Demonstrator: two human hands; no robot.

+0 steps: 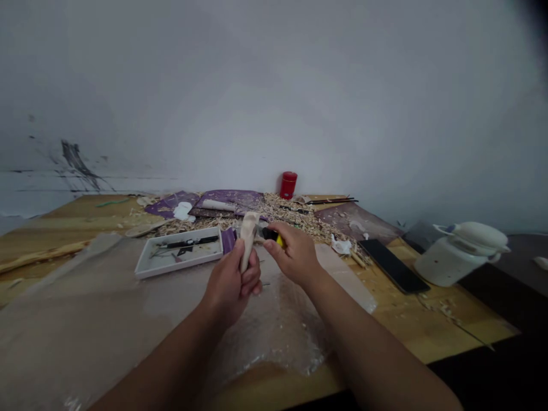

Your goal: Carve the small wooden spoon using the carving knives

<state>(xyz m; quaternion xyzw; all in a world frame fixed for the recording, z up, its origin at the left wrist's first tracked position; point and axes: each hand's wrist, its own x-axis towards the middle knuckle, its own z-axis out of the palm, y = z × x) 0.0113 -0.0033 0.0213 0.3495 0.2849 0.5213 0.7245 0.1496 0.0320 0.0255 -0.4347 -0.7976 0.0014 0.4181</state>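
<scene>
Upright in my left hand (231, 281) is a pale carved wooden piece (249, 233), with the fingers wrapped round its lower part. My right hand (295, 251) is closed round a black and yellow tool (274, 234) just to the right of the wood. The tool's front end lies against or very near the wood's upper part; its tip is hard to make out. Both hands are above a translucent plastic sheet (171, 319) on the wooden table (282, 388).
Behind the hands lie a white tray (148, 271) with small tools, wood shavings (274, 206) and purple sheets (252, 197). A red can (288, 185) stands by the wall. To the right are a black phone (393, 266) and a white jug (454, 257).
</scene>
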